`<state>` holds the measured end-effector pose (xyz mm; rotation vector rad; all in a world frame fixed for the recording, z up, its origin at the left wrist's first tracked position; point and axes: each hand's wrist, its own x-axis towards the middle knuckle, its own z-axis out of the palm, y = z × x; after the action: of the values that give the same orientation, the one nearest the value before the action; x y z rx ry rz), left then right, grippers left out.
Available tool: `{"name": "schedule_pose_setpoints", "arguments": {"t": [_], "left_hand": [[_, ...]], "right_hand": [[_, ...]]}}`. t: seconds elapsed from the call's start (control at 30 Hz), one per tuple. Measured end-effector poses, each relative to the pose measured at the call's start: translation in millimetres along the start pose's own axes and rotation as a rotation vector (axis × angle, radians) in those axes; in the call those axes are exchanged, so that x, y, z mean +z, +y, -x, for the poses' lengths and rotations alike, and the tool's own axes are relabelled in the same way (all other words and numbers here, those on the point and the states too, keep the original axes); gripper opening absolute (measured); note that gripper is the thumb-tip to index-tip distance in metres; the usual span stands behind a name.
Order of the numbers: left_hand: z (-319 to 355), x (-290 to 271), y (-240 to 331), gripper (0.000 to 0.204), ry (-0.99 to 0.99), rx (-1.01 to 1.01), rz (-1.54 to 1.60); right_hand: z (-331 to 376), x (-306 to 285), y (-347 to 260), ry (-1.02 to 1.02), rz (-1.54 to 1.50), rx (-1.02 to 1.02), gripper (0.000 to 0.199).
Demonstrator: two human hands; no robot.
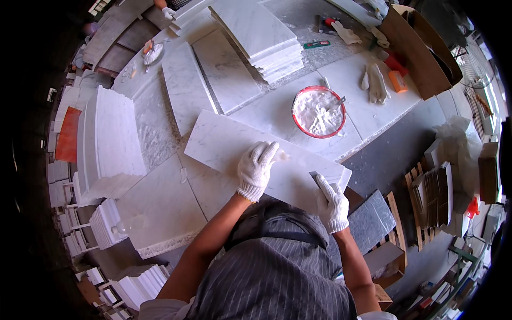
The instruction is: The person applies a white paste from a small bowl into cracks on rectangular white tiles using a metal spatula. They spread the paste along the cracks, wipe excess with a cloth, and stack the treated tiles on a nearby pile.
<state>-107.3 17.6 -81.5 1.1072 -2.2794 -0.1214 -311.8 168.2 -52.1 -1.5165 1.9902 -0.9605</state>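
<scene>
A long white marble slab (224,136) with grey veins lies at an angle in front of me, above other slabs on the table. My left hand (257,166), in a white knit glove, rests on its face with the fingers stretched out. Beside those fingertips is a small pale smear (281,155). At the slab's right part, my gloved right hand (333,207) is closed on a thin tool with a flat dark grey blade, a scraper (313,176); its handle is hidden in the hand. Beyond the slab stands a red-rimmed bowl (295,120) of white paste with a putty knife (337,103) in it.
Stacked marble slabs (274,50) stand at the back, more slabs (109,138) at the left. Loose gloves (376,85), an orange box (397,81) and a cardboard box (421,58) lie at the right. Another person's gloved hand (168,13) shows at the far edge.
</scene>
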Motion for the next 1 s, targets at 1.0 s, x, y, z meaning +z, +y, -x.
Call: {"name": "schedule_pose_setpoints", "arguments": {"t": [1.0], "left_hand": [[9, 11, 0, 0.042, -0.007, 0.135, -0.211]], "right_hand": [[8, 1, 6, 0.057, -0.094, 0.078, 0.042]]}}
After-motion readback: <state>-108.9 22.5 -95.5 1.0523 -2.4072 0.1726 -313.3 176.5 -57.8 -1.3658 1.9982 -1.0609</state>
